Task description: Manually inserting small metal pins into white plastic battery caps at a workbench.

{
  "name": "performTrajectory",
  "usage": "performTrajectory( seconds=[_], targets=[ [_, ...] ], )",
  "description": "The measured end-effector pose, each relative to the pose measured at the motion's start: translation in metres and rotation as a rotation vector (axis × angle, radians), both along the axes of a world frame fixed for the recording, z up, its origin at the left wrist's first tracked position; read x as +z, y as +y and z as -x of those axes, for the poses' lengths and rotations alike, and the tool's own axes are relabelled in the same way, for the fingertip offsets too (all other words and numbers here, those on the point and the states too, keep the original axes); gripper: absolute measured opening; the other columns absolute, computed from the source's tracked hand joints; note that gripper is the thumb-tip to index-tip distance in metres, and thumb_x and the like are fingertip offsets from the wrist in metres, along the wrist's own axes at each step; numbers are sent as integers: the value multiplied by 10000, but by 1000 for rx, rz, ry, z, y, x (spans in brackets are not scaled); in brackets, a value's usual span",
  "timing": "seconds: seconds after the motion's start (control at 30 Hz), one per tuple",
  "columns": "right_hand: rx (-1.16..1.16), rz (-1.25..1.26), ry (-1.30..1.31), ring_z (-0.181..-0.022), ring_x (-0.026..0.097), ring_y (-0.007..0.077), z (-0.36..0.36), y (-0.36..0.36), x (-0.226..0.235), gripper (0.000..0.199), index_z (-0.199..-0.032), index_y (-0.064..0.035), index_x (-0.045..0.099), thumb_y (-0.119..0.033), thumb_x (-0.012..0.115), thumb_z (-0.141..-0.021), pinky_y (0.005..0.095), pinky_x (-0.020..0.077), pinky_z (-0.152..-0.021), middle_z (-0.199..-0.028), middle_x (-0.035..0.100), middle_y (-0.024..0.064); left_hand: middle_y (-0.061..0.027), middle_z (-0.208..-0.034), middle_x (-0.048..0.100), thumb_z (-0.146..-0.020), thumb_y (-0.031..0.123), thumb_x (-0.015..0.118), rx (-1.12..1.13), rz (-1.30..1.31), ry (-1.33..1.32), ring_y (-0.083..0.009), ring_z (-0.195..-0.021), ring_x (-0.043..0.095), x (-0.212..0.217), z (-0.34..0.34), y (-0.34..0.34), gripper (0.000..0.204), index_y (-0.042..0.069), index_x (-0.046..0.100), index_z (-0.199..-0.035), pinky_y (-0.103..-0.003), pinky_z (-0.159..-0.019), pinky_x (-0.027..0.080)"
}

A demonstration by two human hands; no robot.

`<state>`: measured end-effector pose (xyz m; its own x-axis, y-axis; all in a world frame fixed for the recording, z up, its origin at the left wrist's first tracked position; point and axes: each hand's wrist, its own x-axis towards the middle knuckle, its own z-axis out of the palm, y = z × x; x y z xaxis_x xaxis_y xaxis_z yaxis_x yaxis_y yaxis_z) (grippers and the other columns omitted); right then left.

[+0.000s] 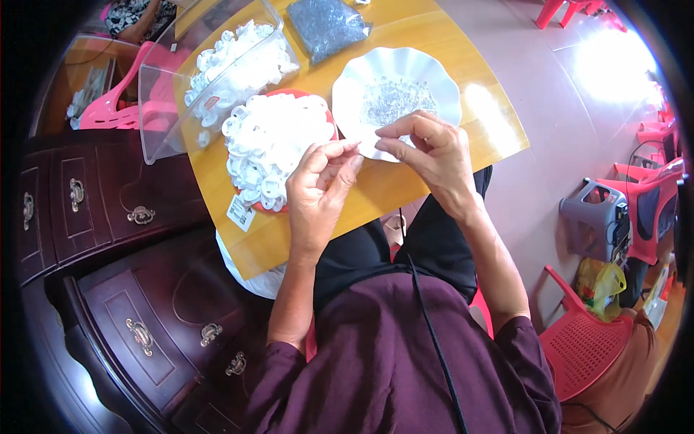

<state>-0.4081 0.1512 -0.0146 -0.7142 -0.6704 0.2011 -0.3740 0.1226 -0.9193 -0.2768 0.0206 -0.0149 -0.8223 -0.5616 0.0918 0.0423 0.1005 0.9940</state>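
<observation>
Above the near part of the yellow wooden table (347, 201), my left hand (318, 189) is closed in a pinch, thumb against fingertips. My right hand (437, 155) pinches too, a short gap away, over the near rim of a white scalloped bowl (345, 94). What each pinch holds is too small and washed out to name. Many small silvery pieces (394, 100) lie in the bowl. Left of my left hand, a red tray (334, 130) is heaped with white ring-shaped plastic parts (267, 141).
A clear plastic bin (163, 119) with more white parts stands at the far left, and a bag of dark small pieces (327, 27) lies at the back. Dark drawers (137, 304) flank my left. Red chairs (585, 347) and a grey stool (589, 217) are at right.
</observation>
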Motion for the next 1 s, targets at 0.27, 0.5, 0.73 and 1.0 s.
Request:
performTrajectory(
  seconds=[0.27, 0.5, 0.73, 1.0],
  targets=[
    [88, 43, 109, -736, 646, 187, -24, 5, 8, 118, -893, -78, 715, -163, 753, -819, 292, 494, -618, -823, 662, 49, -18, -880, 635, -941, 75, 648, -14, -329, -6, -47, -749, 580, 2, -18, 9, 137, -7, 632, -1049, -179, -632, 442],
    [111, 32, -238, -563, 413, 91, -53, 7, -2, 160, -928, -55, 722, -117, 781, -793, 256, 363, -519, -731, 589, 11, 12, -851, 608, -942, 46, 629, 31, -248, -13, -25, -709, 541, -4, -44, 10, 27, 24, 615, -950, -168, -622, 416],
    [127, 37, -625, -559, 330, 37, -77, 0, -11, 106, -907, -35, 721, -84, 767, -824, 222, 289, -499, -616, 432, -55, -19, -888, 607, -919, 18, 616, 98, -248, -32, -66, -706, 536, -8, -67, 11, 20, 27, 624, -902, -202, -638, 420],
    [74, 39, -767, -570, 321, 19, -85, -6, -14, 92, -910, -16, 702, -91, 737, -871, 200, 289, -510, -624, 418, -88, -121, -1088, 609, -776, 61, 771, 398, 857, -319, -309, -1010, 575, -10, -80, -29, 377, 25, 628, -1123, -409, -856, 472]
  ],
)
